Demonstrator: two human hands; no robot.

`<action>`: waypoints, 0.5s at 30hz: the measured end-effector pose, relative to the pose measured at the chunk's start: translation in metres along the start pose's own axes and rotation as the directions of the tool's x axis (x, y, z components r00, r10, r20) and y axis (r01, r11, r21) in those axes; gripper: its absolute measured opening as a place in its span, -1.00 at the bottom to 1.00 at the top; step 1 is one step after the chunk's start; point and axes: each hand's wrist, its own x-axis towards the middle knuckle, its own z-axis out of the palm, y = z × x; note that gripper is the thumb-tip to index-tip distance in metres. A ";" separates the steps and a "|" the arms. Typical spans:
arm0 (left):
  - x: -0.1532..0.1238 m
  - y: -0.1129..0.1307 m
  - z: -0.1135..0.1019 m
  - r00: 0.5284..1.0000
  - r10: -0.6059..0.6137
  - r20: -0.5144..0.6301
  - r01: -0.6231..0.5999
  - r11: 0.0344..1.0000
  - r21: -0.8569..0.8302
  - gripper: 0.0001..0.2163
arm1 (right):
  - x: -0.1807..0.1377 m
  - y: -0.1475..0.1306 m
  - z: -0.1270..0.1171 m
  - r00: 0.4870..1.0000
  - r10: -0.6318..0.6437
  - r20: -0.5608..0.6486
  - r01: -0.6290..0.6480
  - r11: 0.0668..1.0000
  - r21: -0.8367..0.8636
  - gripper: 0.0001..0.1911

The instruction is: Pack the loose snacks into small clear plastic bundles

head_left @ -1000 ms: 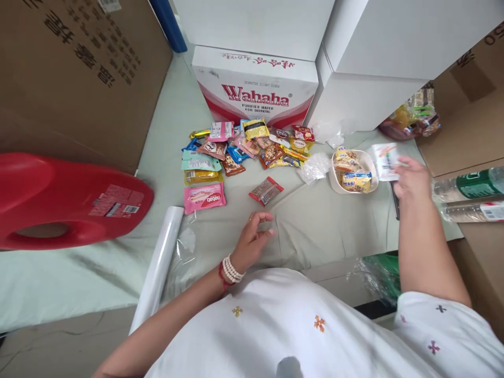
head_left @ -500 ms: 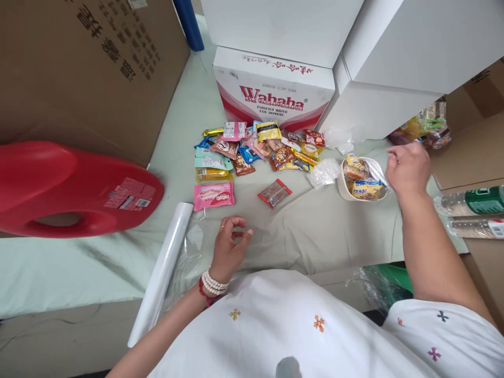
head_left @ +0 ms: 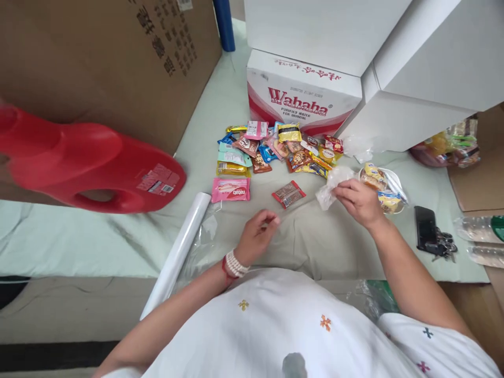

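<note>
My right hand (head_left: pixel 357 201) is closed on a crumpled clear plastic wrap (head_left: pixel 333 184), held just left of a white bowl (head_left: pixel 395 182) that holds several biscuit packets. My left hand (head_left: pixel 258 235) rests low on the pale green cloth (head_left: pixel 307 236) with its fingers curled in a pinch; I cannot make out anything in them. A brown snack packet (head_left: pixel 289 193) lies just beyond the left hand. A pink wafer packet (head_left: pixel 230 189) lies to its left. A pile of assorted snack packets (head_left: pixel 275 149) sits further back.
A roll of clear film (head_left: pixel 179 252) lies at my left. A red plastic stool (head_left: pixel 90 165) lies on its side at far left. A Wahaha carton (head_left: pixel 301 94) and white boxes stand behind. A black phone with keys (head_left: pixel 427 233) and water bottles (head_left: pixel 478 228) lie at right.
My right hand left the bowl, moved left and took hold of the clear plastic wrap. My left hand shifted slightly. The view swung so everything sits further right.
</note>
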 end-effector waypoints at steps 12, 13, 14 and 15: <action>0.049 -0.015 0.038 0.994 -0.078 0.080 0.098 0.955 -0.280 -0.61 | -0.057 -0.050 0.072 0.862 0.460 -0.212 -0.324 0.822 0.468 -0.81; 0.045 -0.015 0.035 0.997 -0.059 0.057 0.070 0.970 -0.231 -0.63 | -0.057 -0.051 0.078 0.809 0.559 -0.179 -0.372 0.724 0.581 -0.75; 0.041 -0.015 0.033 0.999 -0.024 0.028 0.028 0.986 -0.167 -0.65 | -0.056 -0.054 0.083 0.758 0.640 -0.123 -0.398 0.604 0.690 -0.67; 0.037 -0.015 0.031 1.000 0.021 0.003 -0.021 0.995 -0.095 -0.67 | -0.053 -0.057 0.087 0.716 0.696 -0.053 -0.409 0.481 0.775 -0.59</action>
